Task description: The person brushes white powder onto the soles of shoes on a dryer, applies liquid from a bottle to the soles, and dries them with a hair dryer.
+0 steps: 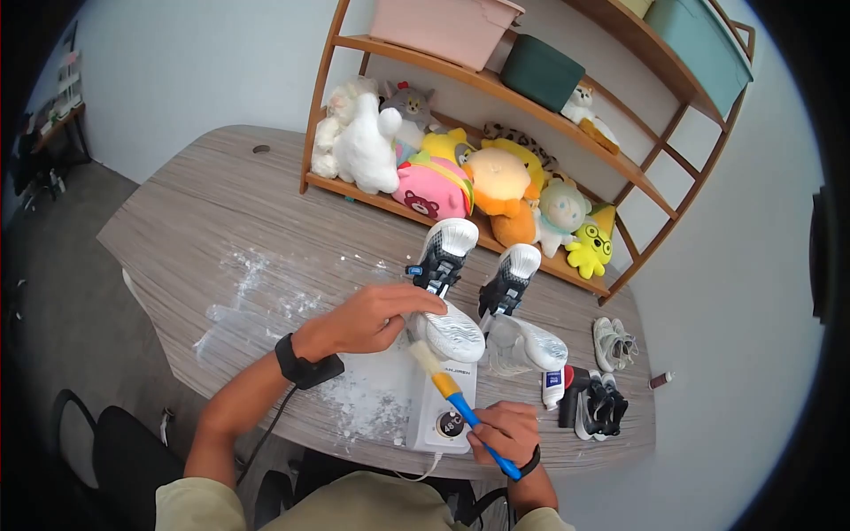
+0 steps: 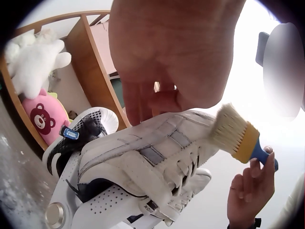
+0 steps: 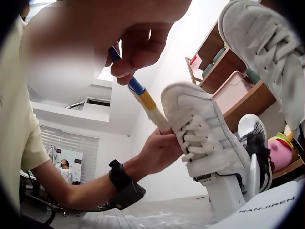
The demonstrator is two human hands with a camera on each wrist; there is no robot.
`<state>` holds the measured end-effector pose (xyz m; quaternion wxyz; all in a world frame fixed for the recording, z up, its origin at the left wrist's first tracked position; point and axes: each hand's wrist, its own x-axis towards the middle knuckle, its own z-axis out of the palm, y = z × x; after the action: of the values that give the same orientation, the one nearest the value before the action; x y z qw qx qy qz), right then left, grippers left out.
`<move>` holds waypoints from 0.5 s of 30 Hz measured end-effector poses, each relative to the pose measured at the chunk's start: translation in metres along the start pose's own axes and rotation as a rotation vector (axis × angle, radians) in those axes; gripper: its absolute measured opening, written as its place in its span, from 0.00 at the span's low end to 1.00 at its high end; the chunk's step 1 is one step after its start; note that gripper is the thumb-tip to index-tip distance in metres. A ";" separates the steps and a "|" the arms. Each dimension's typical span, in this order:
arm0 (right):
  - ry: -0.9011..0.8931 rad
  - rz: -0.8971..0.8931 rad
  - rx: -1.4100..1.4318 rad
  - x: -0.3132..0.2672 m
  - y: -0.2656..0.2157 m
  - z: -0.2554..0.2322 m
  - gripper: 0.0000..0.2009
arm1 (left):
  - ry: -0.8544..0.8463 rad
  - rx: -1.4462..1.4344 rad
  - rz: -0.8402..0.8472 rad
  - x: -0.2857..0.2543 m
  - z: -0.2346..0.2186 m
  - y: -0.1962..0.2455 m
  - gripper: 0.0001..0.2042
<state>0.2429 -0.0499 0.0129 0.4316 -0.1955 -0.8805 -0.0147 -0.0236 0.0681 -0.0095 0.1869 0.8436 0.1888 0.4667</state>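
Note:
A white lace-up sneaker (image 1: 456,334) sits sole-up on a white shoe dryer (image 1: 425,416) with a round display. My left hand (image 1: 363,320) holds this sneaker, its index finger lying along the sole; in the left wrist view its fingers bend against the shoe's side. My right hand (image 1: 507,431) grips the blue handle of a paintbrush (image 1: 462,405) with a yellow band. Its pale bristles (image 2: 229,126) are right at the sneaker's toe. A second white sneaker (image 1: 542,347) hangs on the dryer to the right, and two black-and-white shoes stand behind, the nearer-left one (image 1: 443,252) tagged blue.
White powder (image 1: 252,292) is spread over the wooden table (image 1: 195,212). A clear container (image 1: 505,341), a white-and-blue tube (image 1: 552,388) and more shoes (image 1: 602,409) stand to the right. Behind is a shelf (image 1: 425,60) with plush toys and bins. A cable (image 1: 425,471) leaves the dryer's front.

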 end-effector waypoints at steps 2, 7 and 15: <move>0.006 -0.073 -0.088 -0.011 0.009 0.006 0.05 | 0.004 -0.020 -0.023 0.000 0.002 0.000 0.27; 0.444 0.022 -0.217 -0.044 -0.002 0.014 0.10 | 0.032 -0.015 -0.082 -0.004 0.005 0.010 0.28; 0.008 -0.015 -0.163 -0.022 -0.013 0.001 0.10 | 0.022 -0.021 -0.106 -0.002 0.005 0.010 0.28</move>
<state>0.2502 -0.0689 -0.0027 0.4174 -0.2233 -0.8762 -0.0904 -0.0187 0.0581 -0.0087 0.2181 0.8253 0.2301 0.4673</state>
